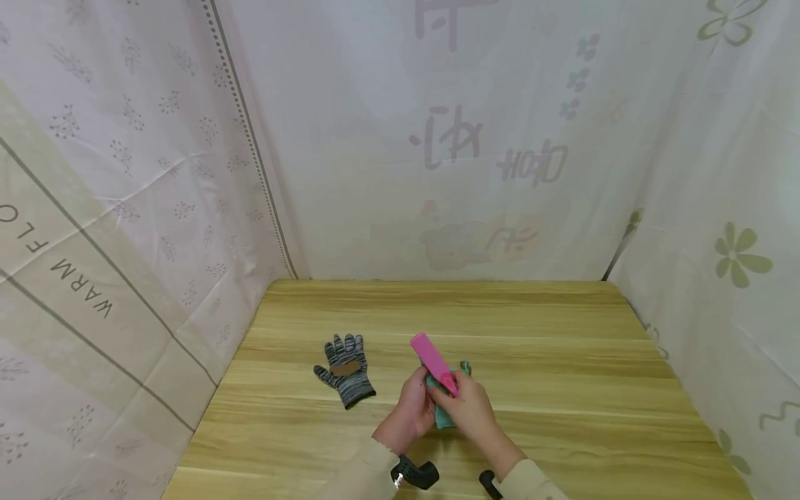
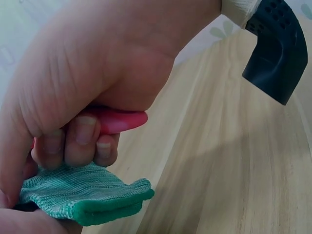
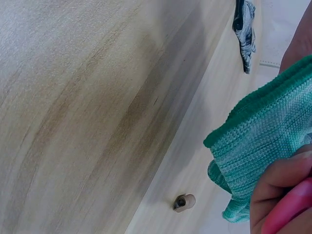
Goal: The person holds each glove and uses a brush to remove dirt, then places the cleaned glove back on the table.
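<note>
My right hand (image 1: 473,410) grips the tapered handle of a flat pink tool (image 1: 432,355) with a long, straight-sided head. The tool's underside is hidden, so I cannot tell its kind. Beneath it, my left hand (image 1: 415,407) holds a green knitted glove (image 1: 444,419). In the left wrist view, the curled right fingers wrap the pink handle (image 2: 122,122) just above the glove's folded cuff (image 2: 109,210). The right wrist view has the green glove (image 3: 263,131) beside the same grip. A grey-black glove (image 1: 353,383) with a brown patch lies flat to the left.
The wooden table (image 1: 562,347) has pale printed cloth (image 1: 375,173) hanging behind and at both sides. Black wrist camera mounts (image 1: 419,474) sit close to both cream sleeves. A small brown rounded thing (image 3: 186,202) in the right wrist view is unclear.
</note>
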